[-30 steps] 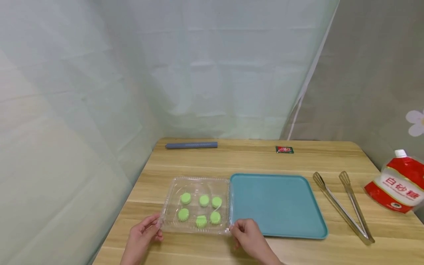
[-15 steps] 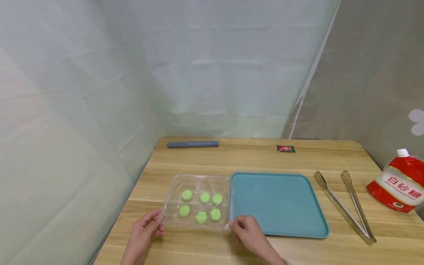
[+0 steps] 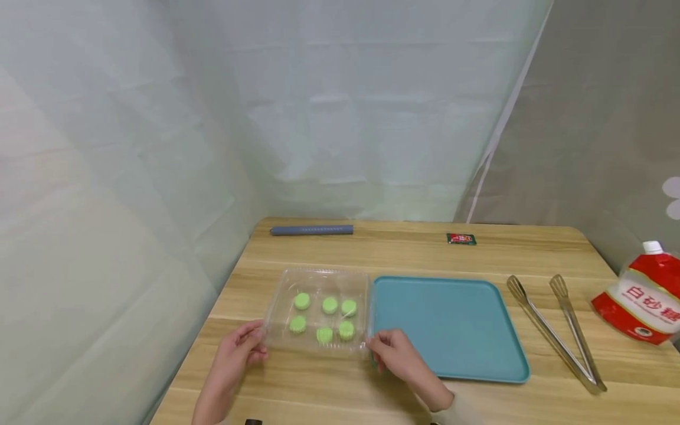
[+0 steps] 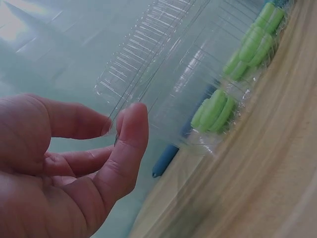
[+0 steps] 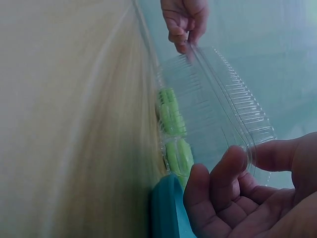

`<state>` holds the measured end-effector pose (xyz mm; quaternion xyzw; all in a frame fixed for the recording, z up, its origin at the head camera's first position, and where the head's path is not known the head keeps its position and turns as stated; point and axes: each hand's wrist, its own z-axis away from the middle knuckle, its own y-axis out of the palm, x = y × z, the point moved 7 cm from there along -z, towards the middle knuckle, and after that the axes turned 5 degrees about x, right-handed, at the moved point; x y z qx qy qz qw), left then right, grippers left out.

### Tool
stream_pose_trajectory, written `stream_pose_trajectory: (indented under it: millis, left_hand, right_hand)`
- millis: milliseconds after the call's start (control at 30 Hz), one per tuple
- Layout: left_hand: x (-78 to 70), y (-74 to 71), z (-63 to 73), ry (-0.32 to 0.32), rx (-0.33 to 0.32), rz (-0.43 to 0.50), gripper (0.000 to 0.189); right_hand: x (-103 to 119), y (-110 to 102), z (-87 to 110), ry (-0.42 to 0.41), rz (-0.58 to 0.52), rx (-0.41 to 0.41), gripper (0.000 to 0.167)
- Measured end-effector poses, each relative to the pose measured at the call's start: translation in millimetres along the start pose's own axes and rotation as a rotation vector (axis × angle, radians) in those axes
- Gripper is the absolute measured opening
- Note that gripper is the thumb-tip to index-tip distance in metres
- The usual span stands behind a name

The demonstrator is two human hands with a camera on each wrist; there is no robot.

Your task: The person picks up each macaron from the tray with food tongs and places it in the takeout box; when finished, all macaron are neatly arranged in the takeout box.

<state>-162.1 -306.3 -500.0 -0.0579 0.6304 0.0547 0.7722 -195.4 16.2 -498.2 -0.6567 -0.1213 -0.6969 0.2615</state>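
Observation:
A clear plastic clamshell box (image 3: 313, 278) with several green macarons (image 3: 329, 305) inside lies across the table's left-centre. My left hand (image 3: 237, 350) pinches its near left corner; in the left wrist view the thumb and index fingertips (image 4: 134, 121) meet at the clear rim. At the near right corner my right hand (image 3: 395, 354) pinches the same rim, other fingers loosely bent, as the right wrist view shows. The macarons sit low in the box, close to the wood. Whether its base touches the table, I cannot tell.
A blue-green tray (image 3: 446, 327) lies right beside the box. Metal tongs (image 3: 558, 339) rest spread to its right, with a red-and-white spouted sugar bag (image 3: 645, 295) beyond. Towards the back lie a long blue tube-like object (image 3: 312, 230) and a small red-green packet (image 3: 461, 239).
Both hands and the box have shifted a little away from me, the macarons moving with it. The tray, tongs and bag keep their places while the view shifts slightly.

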Motion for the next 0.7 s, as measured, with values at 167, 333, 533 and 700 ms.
stream_pose_trajectory:
  millis: [167,333,533,700]
  left_hand:
    - [-2.9,-1.2,-7.1,-0.005,0.004,-0.030,0.037]
    - [-2.9,-1.0,-11.9,-0.010,0.015,-0.033,0.037]
    - [-9.3,-5.1,-14.7,-0.005,0.046,-0.060,0.038]
    - [-21.2,-11.1,-16.8,0.010,0.091,-0.212,0.042]
  right_hand:
    - [3.3,-1.2,-7.4,-0.010,-0.009,-0.015,0.039]
    - [-0.7,-3.1,-9.2,0.012,-0.012,-0.030,0.040]
    - [0.4,-6.9,-8.9,0.020,-0.008,0.001,0.038]
    - [8.2,-26.0,-3.0,-0.029,0.044,-0.004,0.027]
